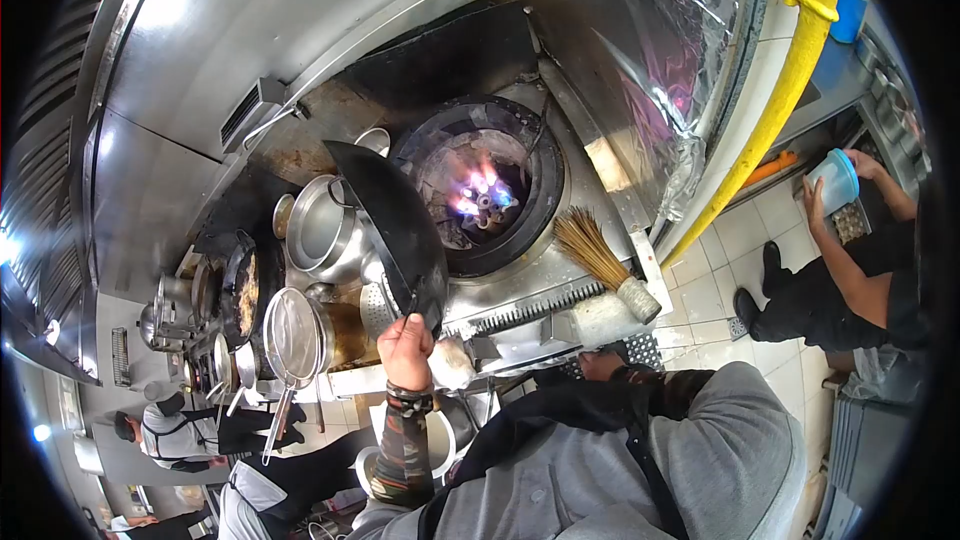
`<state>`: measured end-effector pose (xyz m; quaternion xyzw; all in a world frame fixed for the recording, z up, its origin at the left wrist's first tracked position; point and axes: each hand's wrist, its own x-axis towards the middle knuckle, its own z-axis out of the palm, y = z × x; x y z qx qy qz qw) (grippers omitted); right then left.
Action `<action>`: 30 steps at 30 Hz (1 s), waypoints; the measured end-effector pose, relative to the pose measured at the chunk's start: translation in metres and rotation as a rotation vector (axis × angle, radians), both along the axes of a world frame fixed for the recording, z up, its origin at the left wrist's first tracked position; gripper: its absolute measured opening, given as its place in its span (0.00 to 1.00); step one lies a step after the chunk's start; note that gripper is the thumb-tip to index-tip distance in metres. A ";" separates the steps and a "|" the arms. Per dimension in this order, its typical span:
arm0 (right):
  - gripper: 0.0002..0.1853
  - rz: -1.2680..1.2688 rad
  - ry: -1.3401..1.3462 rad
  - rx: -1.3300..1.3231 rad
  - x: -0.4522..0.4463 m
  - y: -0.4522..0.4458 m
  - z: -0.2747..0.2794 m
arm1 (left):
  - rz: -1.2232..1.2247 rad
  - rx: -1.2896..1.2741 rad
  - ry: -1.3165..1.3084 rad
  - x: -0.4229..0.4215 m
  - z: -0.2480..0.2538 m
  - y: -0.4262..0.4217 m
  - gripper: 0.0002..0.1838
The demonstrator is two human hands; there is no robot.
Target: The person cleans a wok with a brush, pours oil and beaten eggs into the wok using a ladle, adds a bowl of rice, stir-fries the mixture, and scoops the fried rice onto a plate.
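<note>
My left hand [405, 348] is closed on the near edge of a black wok [405, 230], thumb on top. The wok is tilted up on its side, left of the lit burner [483, 198], where blue and orange flames show. A pale crumpled cloth [454, 364] is just right of that hand. My right hand [600, 365] is low at the stove's front edge, near a dark perforated mat [640, 350]; its fingers are mostly hidden. A bamboo wok brush [605, 265] lies on the stove top to the right of the burner.
Left of the wok are a metal pot [322, 230], a mesh strainer [293, 333] and another wok with food [247, 290]. A yellow pipe [770, 145] runs down the right. A co-worker there holds a light blue container [832, 183]; other people stand at lower left.
</note>
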<state>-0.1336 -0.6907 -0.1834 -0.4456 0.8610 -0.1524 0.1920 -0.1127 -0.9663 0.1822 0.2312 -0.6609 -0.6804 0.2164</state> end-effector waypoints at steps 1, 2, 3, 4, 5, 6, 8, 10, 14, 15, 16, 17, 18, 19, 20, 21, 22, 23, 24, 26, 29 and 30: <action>0.17 0.051 -0.005 -0.020 -0.003 -0.001 -0.007 | -0.018 -0.003 0.019 -0.001 0.001 -0.002 0.21; 0.18 0.101 -0.011 -0.040 -0.005 -0.002 -0.018 | -0.018 -0.001 0.020 -0.003 0.000 -0.002 0.21; 0.17 0.139 -0.016 -0.062 -0.003 -0.004 -0.028 | -0.006 0.003 0.011 -0.005 -0.001 -0.003 0.21; 0.16 0.156 -0.020 -0.073 0.000 -0.003 -0.037 | 0.004 0.006 0.001 -0.007 -0.002 -0.003 0.21; 0.16 0.173 -0.024 -0.083 0.001 -0.002 -0.035 | 0.001 0.007 -0.001 -0.009 -0.003 -0.003 0.21; 0.17 0.171 -0.030 -0.109 0.002 0.000 -0.032 | 0.013 -0.033 -0.023 -0.011 -0.005 -0.003 0.21; 0.19 0.170 -0.039 -0.131 0.002 0.003 -0.018 | 0.026 -0.071 -0.048 -0.013 -0.009 -0.001 0.21; 0.21 0.067 -0.139 0.030 -0.002 0.004 -0.003 | 0.030 -0.037 -0.071 -0.014 -0.013 0.000 0.21; 0.23 -0.114 -0.140 0.274 -0.004 0.012 0.014 | 0.041 -0.034 -0.096 -0.016 -0.017 -0.003 0.20; 0.23 -0.195 -0.139 0.356 -0.004 0.012 0.006 | 0.039 -0.014 -0.101 -0.017 -0.016 -0.004 0.20; 0.23 -0.231 -0.139 0.396 -0.006 0.013 -0.002 | 0.038 0.006 -0.107 -0.017 -0.015 -0.005 0.20; 0.23 -0.268 -0.139 0.437 -0.008 0.014 -0.010 | 0.043 0.003 -0.110 -0.017 -0.015 -0.005 0.20; 0.23 -0.228 -0.259 0.442 -0.017 0.015 -0.013 | 0.041 -0.044 -0.132 -0.018 -0.016 -0.004 0.19; 0.23 -0.201 -0.316 0.463 -0.024 0.014 -0.016 | 0.040 -0.091 -0.155 -0.019 -0.017 -0.003 0.19; 0.22 -0.174 -0.373 0.484 -0.032 0.012 -0.013 | 0.037 -0.078 -0.164 -0.021 -0.014 0.000 0.19; 0.22 -0.148 -0.431 0.505 -0.039 0.010 -0.010 | 0.041 -0.082 -0.169 -0.023 -0.012 0.001 0.19; 0.22 -0.055 -0.410 0.585 -0.041 0.009 -0.014 | 0.026 -0.102 -0.168 -0.024 -0.012 0.001 0.18; 0.23 0.043 -0.388 0.657 -0.042 0.008 -0.019 | 0.010 -0.122 -0.167 -0.025 -0.011 0.001 0.17; 0.23 0.090 -0.389 0.676 -0.043 0.009 -0.024 | 0.003 -0.157 -0.177 -0.027 -0.009 0.000 0.18; 0.23 0.113 -0.364 0.654 -0.044 0.009 -0.031 | -0.004 -0.192 -0.209 -0.029 -0.005 0.002 0.18; 0.22 0.106 -0.327 0.588 -0.041 0.009 -0.036 | -0.020 -0.218 -0.258 -0.034 -0.002 0.005 0.18; 0.22 0.099 -0.314 0.572 -0.039 0.009 -0.035 | -0.047 -0.287 -0.269 -0.034 -0.002 0.007 0.17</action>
